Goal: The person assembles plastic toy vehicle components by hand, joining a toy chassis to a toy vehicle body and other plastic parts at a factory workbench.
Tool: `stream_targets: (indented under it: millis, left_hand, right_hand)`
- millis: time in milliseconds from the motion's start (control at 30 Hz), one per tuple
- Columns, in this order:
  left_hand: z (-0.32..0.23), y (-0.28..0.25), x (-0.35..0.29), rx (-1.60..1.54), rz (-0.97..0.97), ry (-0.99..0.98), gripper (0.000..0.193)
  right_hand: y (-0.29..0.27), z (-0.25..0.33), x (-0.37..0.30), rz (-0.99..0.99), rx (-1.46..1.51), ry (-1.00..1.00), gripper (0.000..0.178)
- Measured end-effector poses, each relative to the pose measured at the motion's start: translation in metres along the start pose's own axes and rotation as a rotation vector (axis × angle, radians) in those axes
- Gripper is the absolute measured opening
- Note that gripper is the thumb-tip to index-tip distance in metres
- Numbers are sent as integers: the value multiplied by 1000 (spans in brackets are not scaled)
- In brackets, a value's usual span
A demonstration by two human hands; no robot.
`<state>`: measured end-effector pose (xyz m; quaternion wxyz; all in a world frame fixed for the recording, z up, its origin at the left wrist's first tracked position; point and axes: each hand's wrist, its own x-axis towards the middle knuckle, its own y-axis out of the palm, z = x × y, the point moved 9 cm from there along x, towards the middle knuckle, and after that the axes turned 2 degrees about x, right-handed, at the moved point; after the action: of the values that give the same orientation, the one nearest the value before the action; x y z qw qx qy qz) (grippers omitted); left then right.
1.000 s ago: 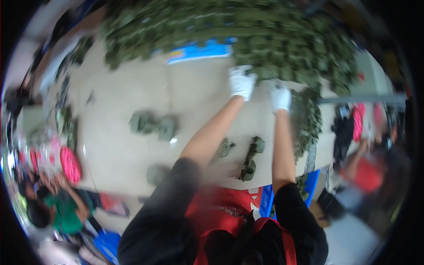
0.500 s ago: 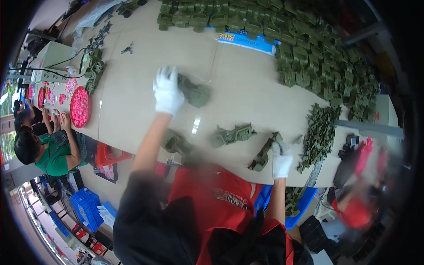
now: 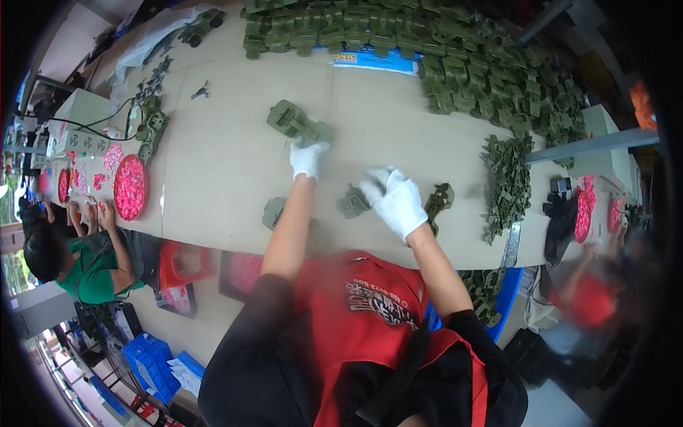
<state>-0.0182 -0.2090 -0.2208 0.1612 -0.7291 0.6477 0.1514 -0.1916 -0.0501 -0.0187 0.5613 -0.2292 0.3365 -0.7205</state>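
Observation:
My white-gloved left hand [image 3: 308, 159] is at the near end of an olive-green plastic toy vehicle body [image 3: 288, 119], its fingers closed against that end and partly hidden. My right hand [image 3: 395, 201], gloved too, hovers over the table with fingers stretched out and somewhat apart. Just left of it lies a green moulded part [image 3: 352, 203], partly covered by the hand. A narrow green part [image 3: 440, 203] lies to the right of my right wrist. Beside my left forearm another green part [image 3: 273, 212] is partly hidden by the arm.
Rows of green vehicle bodies [image 3: 384, 25] fill the far side, by a blue printed box [image 3: 377, 61]. A heap of small green parts [image 3: 506, 185] lies right, under a metal bar [image 3: 590, 146]. At left are a red tray of pink pieces [image 3: 131, 186] and a co-worker in green [image 3: 96, 267].
My left hand moved right to the vehicle body's near end; that body now lies farther away. My right hand left the narrow part and moved left and away from me.

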Motion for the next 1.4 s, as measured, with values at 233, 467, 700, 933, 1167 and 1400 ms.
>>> stream_targets:
  millis: [233, 467, 700, 933, 1167, 1400]
  left_hand:
    - [-50, 10, -38, 188, 657, 56, 55]
    - [-149, 17, -175, 570, 1342, 131, 42]
    - [-82, 42, -175, 170, 728, 256, 103]
    - [-70, 92, -212, 56, 950, 59, 101]
    - [-76, 42, -165, -221, 1234, -220, 104]
    - [-65, 51, -212, -374, 1090, -284, 92]
  right_hand:
    - [-54, 36, 51, -66, -300, -274, 45]
    - [19, -2, 13, 892, 114, -152, 71]
    - [39, -90, -47, 208, 516, 276, 77]
    - [37, -95, -52, 292, 491, 236, 71]
    - [-12, -156, 13, 165, 139, 383, 53]
    - [-86, -210, -9, -136, -26, 802, 56]
